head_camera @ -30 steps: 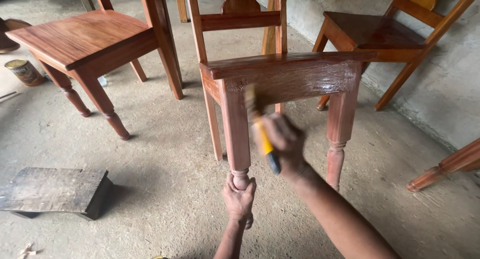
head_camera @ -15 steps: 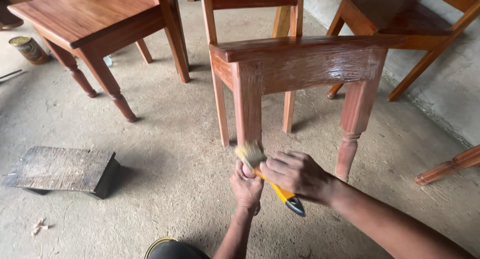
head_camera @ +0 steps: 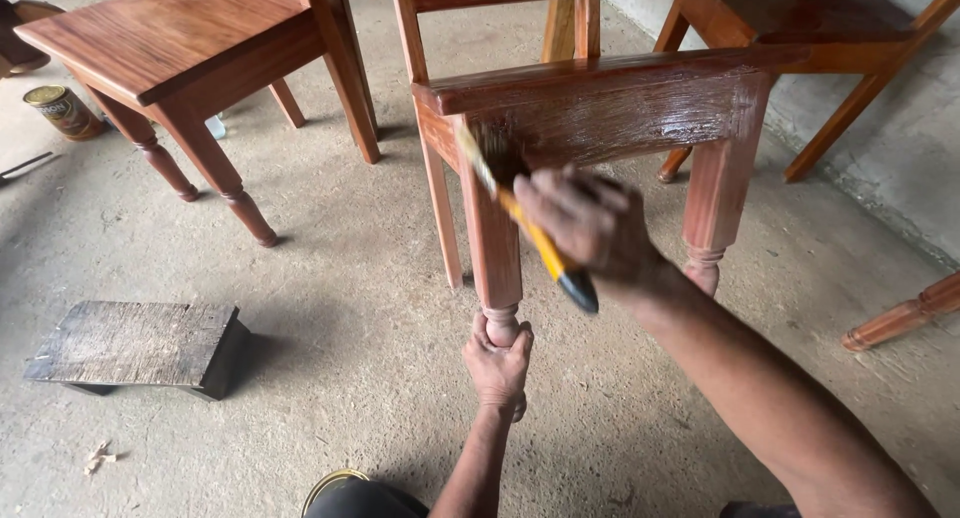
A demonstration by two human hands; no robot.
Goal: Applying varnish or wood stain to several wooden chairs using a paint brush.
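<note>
Head view, left to right: a tin [head_camera: 62,111] and low block [head_camera: 140,345] sit on the floor beside a finished stool [head_camera: 170,38]; the left hand [head_camera: 498,363] is clamped round the foot of the chair [head_camera: 600,103] leg, and the right hand [head_camera: 590,226] grips the brush [head_camera: 520,213], bristles on the wet rail. Long, even strokes along the grain with a steady leg should avoid drips. Half a second earlier the brush was low by the foot; it has risen to the rail
</note>
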